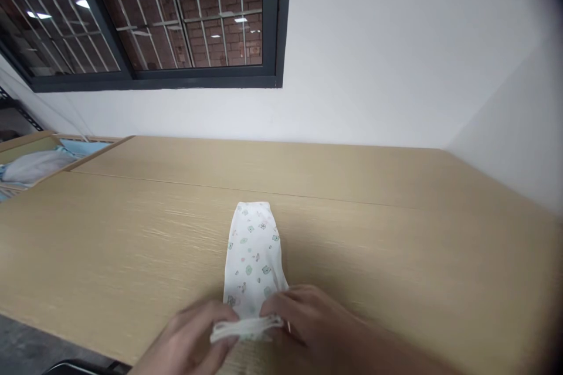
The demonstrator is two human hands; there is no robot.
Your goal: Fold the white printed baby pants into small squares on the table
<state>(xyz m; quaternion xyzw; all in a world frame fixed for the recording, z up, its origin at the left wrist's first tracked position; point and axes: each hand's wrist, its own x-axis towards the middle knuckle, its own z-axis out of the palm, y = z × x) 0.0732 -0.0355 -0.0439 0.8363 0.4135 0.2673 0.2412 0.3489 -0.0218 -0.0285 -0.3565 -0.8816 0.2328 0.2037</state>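
A small white cloth with little green and pink prints [253,252] lies lengthwise on the light wooden table [373,234], folded into a narrow strip. My left hand [193,340] and my right hand [308,316] meet at its near end by the table's front edge. Both hands pinch the thick folded edge of the cloth between fingers and thumbs. The far end of the cloth lies flat and free on the table.
At the far left a wooden tray or box [26,155] holds light blue and white fabric [35,165]. A white wall and a barred dark-framed window [145,17] rise behind the table. A seam [308,194] runs across the tabletop.
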